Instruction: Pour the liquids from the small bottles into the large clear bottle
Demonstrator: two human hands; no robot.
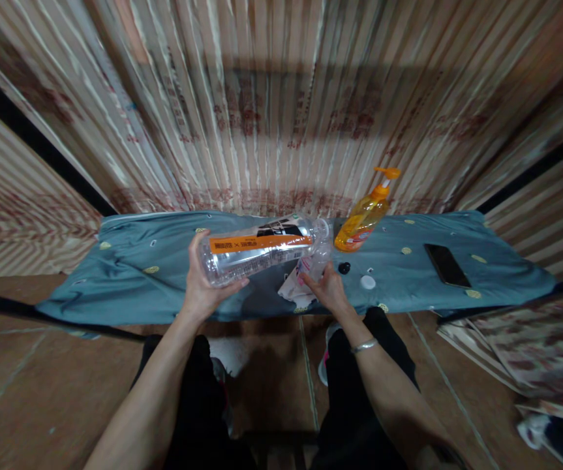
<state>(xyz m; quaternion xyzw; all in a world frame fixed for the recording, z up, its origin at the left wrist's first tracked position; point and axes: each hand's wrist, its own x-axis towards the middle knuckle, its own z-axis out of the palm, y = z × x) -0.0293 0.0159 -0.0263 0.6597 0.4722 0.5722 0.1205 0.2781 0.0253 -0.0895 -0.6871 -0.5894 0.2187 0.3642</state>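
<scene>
My left hand (201, 281) grips the base end of a large clear plastic bottle (261, 251) with an orange label, held on its side above the blue-green cloth (139, 261). The bottle's open neck points right, toward a small clear bottle (319, 260) that my right hand (327, 287) holds upright just under it. A crumpled white wrapper (291, 290) lies below my right hand. A small black cap (344, 267) and a white cap (368, 282) rest on the cloth to the right.
An orange pump bottle (365, 215) stands at the back of the cloth. A black phone (446, 264) lies flat on the right. Striped patterned sheets line the wall behind. Stacked printed sheets (506, 352) lie on the floor at right.
</scene>
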